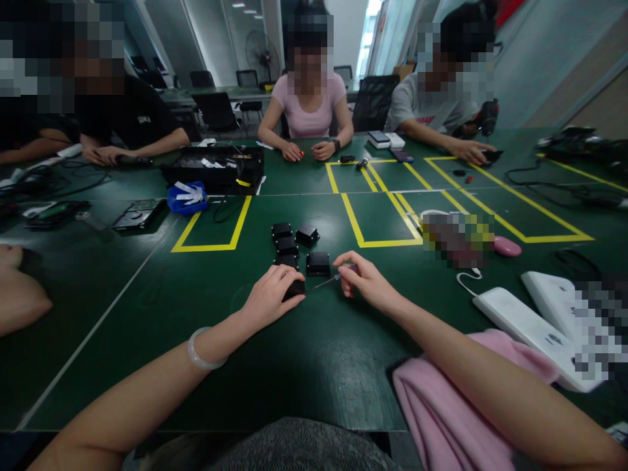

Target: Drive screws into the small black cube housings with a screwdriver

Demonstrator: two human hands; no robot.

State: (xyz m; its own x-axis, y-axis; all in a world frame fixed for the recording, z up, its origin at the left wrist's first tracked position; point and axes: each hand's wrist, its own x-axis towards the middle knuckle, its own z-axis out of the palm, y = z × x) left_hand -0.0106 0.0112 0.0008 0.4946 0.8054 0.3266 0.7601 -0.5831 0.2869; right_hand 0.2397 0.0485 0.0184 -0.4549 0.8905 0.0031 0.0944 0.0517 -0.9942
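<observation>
While the left hand (271, 292) steadies a held box (294, 288), the right hand (366, 280) points a screwdriver (333, 279) at its right side

The held box, black and mostly covered, lies on the table (314, 379) beneath the left hand, the nearer of the two. The left thumb lies along the near side while the other fingers bend over its top, closed around it with no more room than the box takes up.

Well apart, to the right of the held box, the right hand has its fingers pinched around the screwdriver's handle, with the index finger crooked above the rest. The relation that seems to matter most is the tool's slant: its long axis runs from the handle, right of the held box and slightly beyond it, leftward and toward the near edge of the table. The thin tip ends at the box's right side; whether the two touch cannot be told.

Just beyond the held box, a row of black boxes (287, 246) leads away, its closest one partly hidden by the left hand. Beyond and to the right sits a single black box (318, 263). A pink cloth (436, 405) lies well to the right of the held box.
</observation>
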